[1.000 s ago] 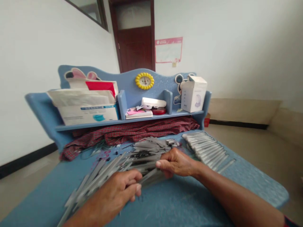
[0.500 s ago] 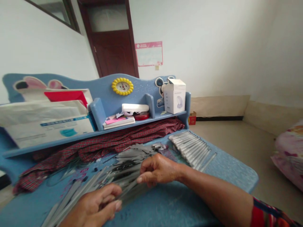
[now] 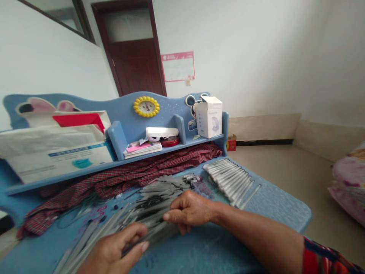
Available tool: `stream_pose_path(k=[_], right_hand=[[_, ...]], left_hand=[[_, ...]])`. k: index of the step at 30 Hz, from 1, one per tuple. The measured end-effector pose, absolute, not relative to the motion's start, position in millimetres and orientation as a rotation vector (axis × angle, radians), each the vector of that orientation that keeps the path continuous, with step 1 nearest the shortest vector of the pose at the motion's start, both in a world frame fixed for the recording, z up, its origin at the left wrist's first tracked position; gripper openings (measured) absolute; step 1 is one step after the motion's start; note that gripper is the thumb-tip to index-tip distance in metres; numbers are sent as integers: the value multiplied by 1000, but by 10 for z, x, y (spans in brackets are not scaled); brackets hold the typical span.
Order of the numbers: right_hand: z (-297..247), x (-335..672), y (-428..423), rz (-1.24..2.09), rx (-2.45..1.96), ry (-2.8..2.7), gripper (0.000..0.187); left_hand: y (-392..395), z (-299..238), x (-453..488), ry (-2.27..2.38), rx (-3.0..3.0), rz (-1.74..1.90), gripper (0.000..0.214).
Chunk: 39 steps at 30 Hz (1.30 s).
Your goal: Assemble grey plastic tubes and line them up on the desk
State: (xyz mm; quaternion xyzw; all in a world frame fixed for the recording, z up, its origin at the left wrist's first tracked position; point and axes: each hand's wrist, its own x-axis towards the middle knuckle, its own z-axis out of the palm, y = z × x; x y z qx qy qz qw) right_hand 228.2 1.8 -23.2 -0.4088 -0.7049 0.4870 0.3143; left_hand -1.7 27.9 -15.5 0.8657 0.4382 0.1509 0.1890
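Observation:
A loose pile of thin grey pen tubes (image 3: pixel 148 199) lies across the blue desk (image 3: pixel 273 213). My right hand (image 3: pixel 189 211) is closed around the far end of a bundle of these tubes. Near the bottom edge, my left hand (image 3: pixel 114 253) grips the near end of the same bundle, fingers curled over it. To the right of my right hand, a neat row of grey tubes (image 3: pixel 232 177) lies side by side.
A red checked cloth (image 3: pixel 128 177) lies under the desk's shelf. The shelf holds a mask box (image 3: pixel 59 156), booklets (image 3: pixel 142 147), a red tin (image 3: pixel 170 141) and a white carton (image 3: pixel 209 116). A yellow clock (image 3: pixel 146 106) is on the backboard. A brown door (image 3: pixel 134 57) stands behind.
My view has swung right and dipped slightly. Both hands stay on the tube bundle; my left hand has slid lower and leftward in view, and my right hand has settled closer to the desk.

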Motion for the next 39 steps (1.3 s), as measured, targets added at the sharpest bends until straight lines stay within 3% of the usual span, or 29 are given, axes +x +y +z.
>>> stream_pose_path(k=[9,31,35,39], right_hand=[[-277,2273,-31,1332,-1037,-1794,50],[-331,2196,-68,1648,-1039,-1467,43],[-322,2194,-79,1623,-1035,-1466,45],[-288,2210,-101,1496,-1001,-1465,50]], left_hand=[[49,40,76,1114,2520,528,22],[11,-84,69,884,3058,803,16],[-21,-64,82,923,2958,787,16],[-60,19,96,1130,2495,859,12]])
